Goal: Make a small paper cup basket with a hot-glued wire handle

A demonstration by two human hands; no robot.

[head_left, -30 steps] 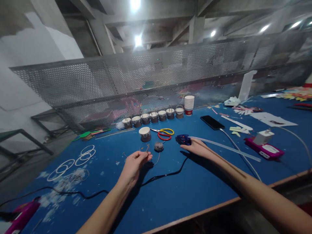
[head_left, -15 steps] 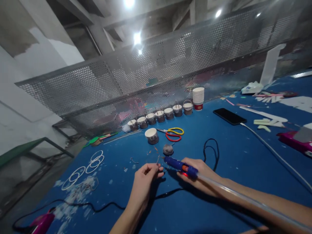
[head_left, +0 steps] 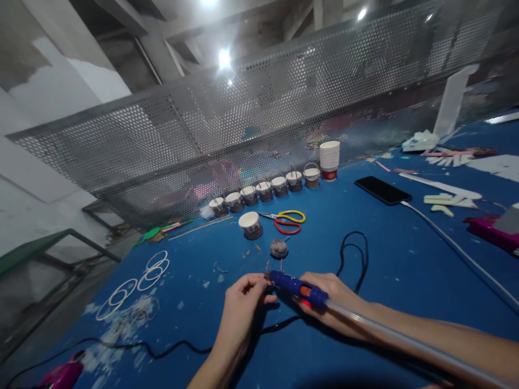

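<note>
The glue gun (head_left: pixel 298 286) no longer lies on the tabletop (head_left: pixel 405 259) just right of the scissors (head_left: pixel 286 221). The right hand (head_left: pixel 336 294) now grips it raised, nearer the person than the scissors. The nozzle now meets the pinched fingertips of the left hand (head_left: pixel 245 302), closing the gap of half a second earlier. The black cord (head_left: pixel 353 233) now loops right of the scissors. The clear glue stick (head_left: pixel 405 340) now trails along the right forearm.

Left hand (head_left: pixel 243 302), right hand (head_left: pixel 334 294): bare, fingers slender. Forearms slim, uncovered down to bottom frame edge.
</note>
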